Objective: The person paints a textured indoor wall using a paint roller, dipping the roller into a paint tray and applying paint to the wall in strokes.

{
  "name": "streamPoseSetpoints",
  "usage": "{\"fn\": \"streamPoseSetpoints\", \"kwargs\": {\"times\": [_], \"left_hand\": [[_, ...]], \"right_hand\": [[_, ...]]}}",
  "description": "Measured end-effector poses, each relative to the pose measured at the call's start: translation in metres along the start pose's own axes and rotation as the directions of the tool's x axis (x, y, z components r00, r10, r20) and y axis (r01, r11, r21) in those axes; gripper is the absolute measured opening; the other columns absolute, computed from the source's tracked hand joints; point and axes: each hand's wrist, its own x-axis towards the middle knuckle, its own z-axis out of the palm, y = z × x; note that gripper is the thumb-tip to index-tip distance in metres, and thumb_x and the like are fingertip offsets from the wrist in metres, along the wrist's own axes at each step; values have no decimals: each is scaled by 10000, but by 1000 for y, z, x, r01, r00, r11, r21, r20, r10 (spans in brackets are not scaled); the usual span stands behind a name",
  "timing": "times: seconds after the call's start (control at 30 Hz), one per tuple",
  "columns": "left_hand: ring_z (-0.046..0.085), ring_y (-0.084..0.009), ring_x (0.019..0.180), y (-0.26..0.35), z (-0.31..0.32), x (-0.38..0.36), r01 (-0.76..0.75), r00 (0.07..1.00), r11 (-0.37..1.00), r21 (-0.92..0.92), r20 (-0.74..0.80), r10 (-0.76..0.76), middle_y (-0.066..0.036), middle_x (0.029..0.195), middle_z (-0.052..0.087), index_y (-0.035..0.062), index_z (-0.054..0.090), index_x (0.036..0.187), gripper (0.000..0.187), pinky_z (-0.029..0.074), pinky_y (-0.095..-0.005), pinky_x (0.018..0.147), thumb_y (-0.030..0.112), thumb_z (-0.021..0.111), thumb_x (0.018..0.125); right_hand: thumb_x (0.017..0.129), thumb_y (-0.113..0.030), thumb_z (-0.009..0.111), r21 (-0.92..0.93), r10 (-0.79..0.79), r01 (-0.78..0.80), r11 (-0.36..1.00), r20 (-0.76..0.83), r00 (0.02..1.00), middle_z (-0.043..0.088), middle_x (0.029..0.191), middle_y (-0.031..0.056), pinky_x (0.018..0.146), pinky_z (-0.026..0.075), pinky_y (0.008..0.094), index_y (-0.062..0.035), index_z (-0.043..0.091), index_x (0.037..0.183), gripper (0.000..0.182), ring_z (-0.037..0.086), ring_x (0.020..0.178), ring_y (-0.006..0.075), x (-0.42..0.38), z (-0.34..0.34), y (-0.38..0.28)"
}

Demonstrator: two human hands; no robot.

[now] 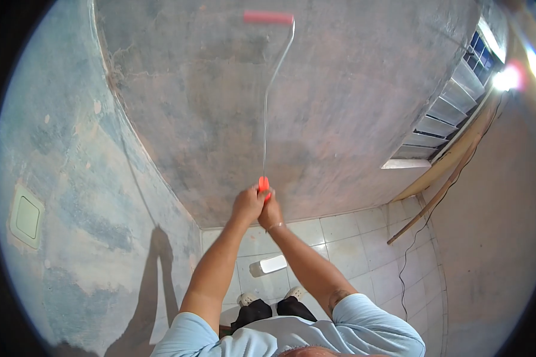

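Both of my hands are closed around the orange handle of a paint roller [264,149], held out in front of me. My left hand [248,205] grips it from the left, and my right hand [270,209] wraps it from the right, with a thin band at the wrist. A long metal rod runs up from the handle and bends near the top to a red roller sleeve [268,17]. That sleeve is slightly blurred and overlaps the upper part of the patchy grey wall [339,89].
A white rectangular container [273,264] sits on the tiled floor [351,253] by my feet. At left, a light switch [27,216] is set in the side wall. Louvred window slats [438,125], a bright lamp [506,78], a leaning wooden strip [435,199] and a dark cable [406,265] are at right.
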Motion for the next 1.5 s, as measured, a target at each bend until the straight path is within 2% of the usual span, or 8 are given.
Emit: {"fn": "streamPoseSetpoints", "kwargs": {"times": [0.07, 0.27, 0.5, 0.6, 0.77, 0.9, 1.3, 1.5], "left_hand": [[616, -405, 905, -45, 42, -33, 61, 997, 998, 10, 46, -61, -233, 948, 649, 54, 634, 1033, 332, 492, -456, 757, 345, 577, 883], [610, -401, 973, -159, 151, -145, 229, 928, 970, 77, 283, -241, -236, 1029, 641, 63, 632, 1080, 444, 478, -467, 833, 447, 547, 875], [614, -415, 847, -22, 16, -47, -11, 1000, 999, 53, -23, 12, -219, 885, 652, 66, 644, 1013, 357, 493, -470, 714, 390, 563, 885], [618, -407, 837, 1, -16, -30, -27, 999, 998, 60, -15, 28, -215, 871, 653, 68, 649, 1010, 356, 492, -461, 707, 391, 571, 882], [617, -414, 887, -86, 57, -65, 124, 980, 989, 78, 149, -135, -236, 939, 649, 51, 639, 1028, 440, 485, -494, 759, 454, 531, 888], [607, -382, 1009, -164, 128, -136, 267, 916, 954, 134, 272, -295, -224, 1063, 641, 77, 616, 1151, 471, 479, -446, 860, 455, 533, 882], [627, -396, 883, -55, -3, -63, 120, 989, 988, 98, 73, -127, -223, 923, 656, 56, 619, 1044, 421, 490, -498, 754, 439, 518, 900], [622, -388, 946, -164, 106, -137, 260, 917, 962, 88, 290, -274, -224, 998, 651, 84, 635, 1108, 436, 489, -454, 815, 448, 530, 894]], "right_hand": [[958, -350, 418, -17, -105, 106, 994, 80, 991, 615, 1012, 308, 783, 466, 515, 11, 410, 1211, 441, 590, 973, 461, -37, 20, 71], [856, -283, 570, -210, 339, -297, 932, 201, 919, 615, 1010, 309, 764, 478, 528, 29, 358, 1210, 517, 603, 948, 460, -182, 44, 179], [872, -206, 535, -110, -160, 158, 981, -8, 987, 616, 906, 306, 708, 465, 531, 25, 438, 1133, 361, 574, 875, 496, -50, 8, 32], [875, -213, 528, -118, -52, 48, 992, -27, 998, 623, 875, 303, 687, 464, 534, 36, 409, 1148, 388, 582, 845, 495, -33, -1, -22], [872, -223, 529, -17, -1, 2, 1000, 58, 998, 629, 904, 306, 692, 470, 535, 30, 396, 1150, 399, 595, 850, 490, -78, 48, 109], [851, -259, 577, -301, 379, -305, 904, 230, 896, 628, 941, 308, 722, 493, 518, 16, 348, 1166, 477, 616, 888, 469, -170, 53, 143], [881, -215, 511, -177, 101, -86, 980, 82, 991, 631, 853, 300, 679, 476, 519, 44, 452, 1063, 322, 603, 825, 475, -72, 39, 7], [872, -278, 523, -288, 343, -286, 914, 173, 923, 638, 884, 295, 726, 484, 530, 34, 464, 1081, 380, 608, 874, 472, -171, 63, 125]]}}
